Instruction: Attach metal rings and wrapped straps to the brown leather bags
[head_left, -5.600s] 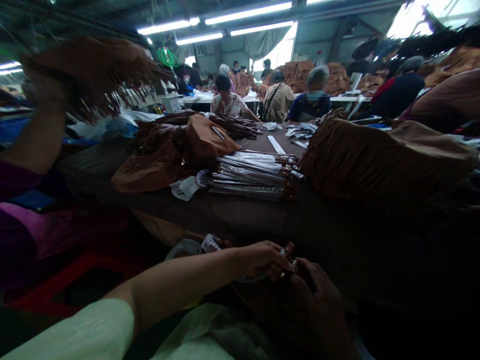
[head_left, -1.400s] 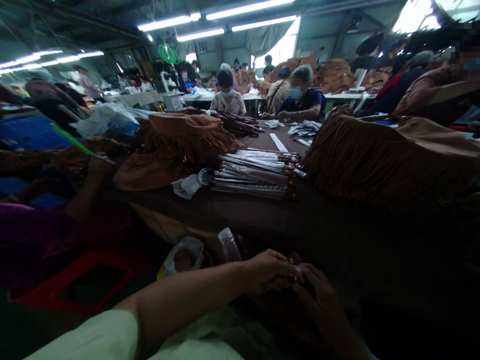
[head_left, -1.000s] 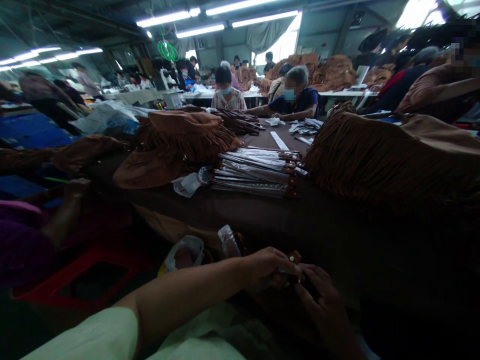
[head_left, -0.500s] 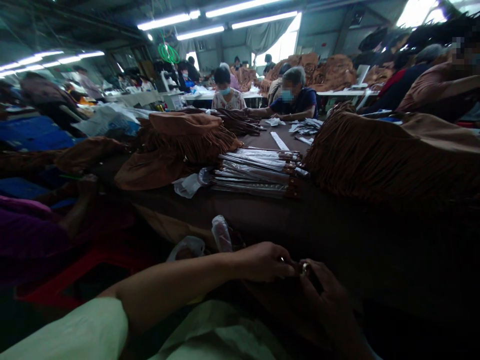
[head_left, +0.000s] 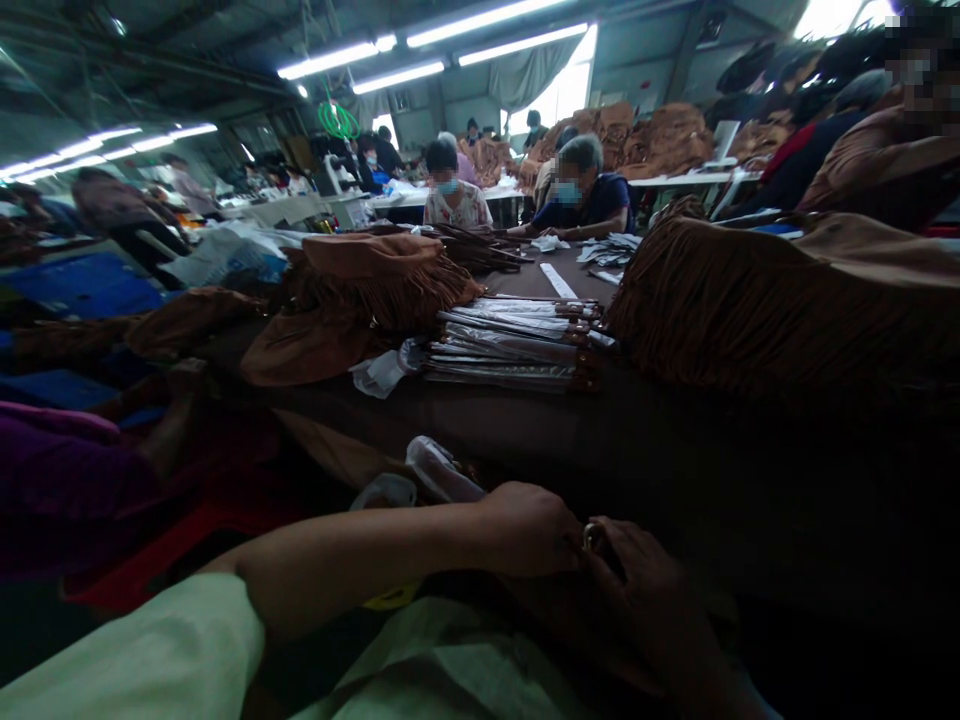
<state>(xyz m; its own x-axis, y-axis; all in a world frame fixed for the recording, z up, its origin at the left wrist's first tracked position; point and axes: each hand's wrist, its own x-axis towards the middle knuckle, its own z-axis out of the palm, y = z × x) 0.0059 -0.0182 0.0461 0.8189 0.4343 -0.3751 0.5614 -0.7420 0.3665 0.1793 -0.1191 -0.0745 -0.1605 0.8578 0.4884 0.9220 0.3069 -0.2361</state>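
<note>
Low in front of me, below the table edge, my left hand (head_left: 534, 527) is closed around a brown strap end with a small metal ring (head_left: 592, 537). My right hand (head_left: 645, 600) meets it from the right, fingers curled on the same metal fitting. A plastic-wrapped part of the strap (head_left: 442, 472) sticks out behind my left wrist. Most of the strap lies in shadow in my lap.
A stack of plastic-wrapped brown straps (head_left: 517, 345) lies on the dark table (head_left: 525, 425). Fringed brown suede bags (head_left: 780, 310) pile at right, another fringed bag (head_left: 375, 275) at left. A neighbour's purple sleeve (head_left: 60, 470) is at left. Other people sit at the far end.
The neighbour at left has lowered the fringed bag onto the pile. My hands stay together on the strap fitting, and the wrapped strap end has tilted lower behind my left wrist.
</note>
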